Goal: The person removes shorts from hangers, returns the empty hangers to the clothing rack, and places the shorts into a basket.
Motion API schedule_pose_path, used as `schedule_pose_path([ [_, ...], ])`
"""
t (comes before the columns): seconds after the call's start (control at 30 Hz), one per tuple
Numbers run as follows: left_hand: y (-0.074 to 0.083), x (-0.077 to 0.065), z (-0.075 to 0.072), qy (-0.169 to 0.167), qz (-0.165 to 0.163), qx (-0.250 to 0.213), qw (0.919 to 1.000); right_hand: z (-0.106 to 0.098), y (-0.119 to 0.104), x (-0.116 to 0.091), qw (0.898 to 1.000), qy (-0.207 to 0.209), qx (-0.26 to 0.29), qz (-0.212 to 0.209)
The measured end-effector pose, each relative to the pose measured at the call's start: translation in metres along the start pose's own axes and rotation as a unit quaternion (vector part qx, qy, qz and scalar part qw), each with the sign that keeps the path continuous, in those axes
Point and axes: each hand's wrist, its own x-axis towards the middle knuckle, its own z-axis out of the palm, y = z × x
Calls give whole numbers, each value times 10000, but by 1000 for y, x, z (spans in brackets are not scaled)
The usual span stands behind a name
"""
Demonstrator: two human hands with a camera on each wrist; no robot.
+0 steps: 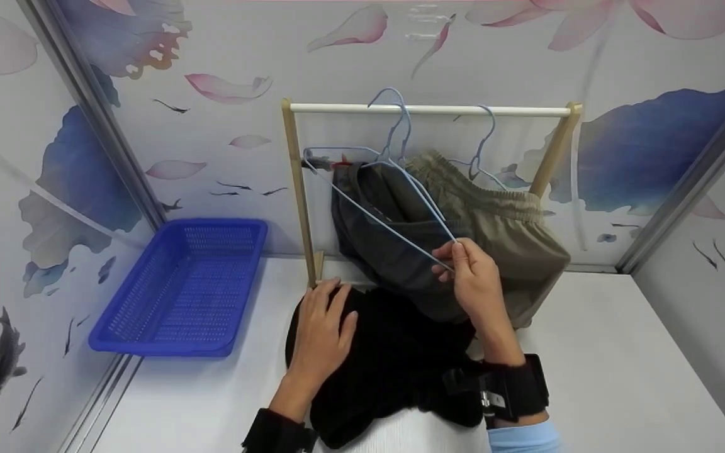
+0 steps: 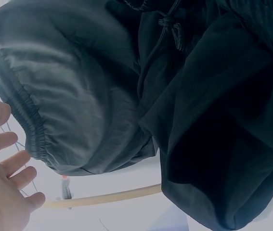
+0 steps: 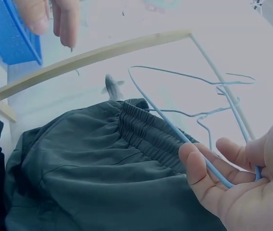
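Note:
My right hand [image 1: 477, 280] pinches the lower end of a blue wire hanger [image 3: 215, 171], which is tilted toward me with its hook up near the rack's bar. Fingers and thumb curl round the wire in the right wrist view. Behind it hang dark grey shorts [image 1: 400, 242] with an elastic waistband. My left hand [image 1: 321, 333] lies over the left edge of a black garment [image 1: 394, 352] on the table, fingers extended. A drawstring [image 2: 167, 24] shows on dark cloth in the left wrist view.
A wooden rack with a white bar [image 1: 494, 111] stands at the back. Khaki shorts [image 1: 501, 220] hang at its right, below another blue hanger [image 1: 481, 148]. A blue plastic basket [image 1: 252, 270] sits at the left. Patterned panels enclose the white table [image 1: 620, 365].

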Motion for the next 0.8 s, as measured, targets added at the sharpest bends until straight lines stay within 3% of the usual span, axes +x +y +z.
schedule_pose_path([
  [0.43, 0, -2, 4, -251, 40, 84, 9996, 9, -2, 11, 10000, 43, -81, 33],
  [0.8, 1, -7, 5, -345, -79, 56, 9994, 12, 1, 8, 9994, -28, -348, -23],
])
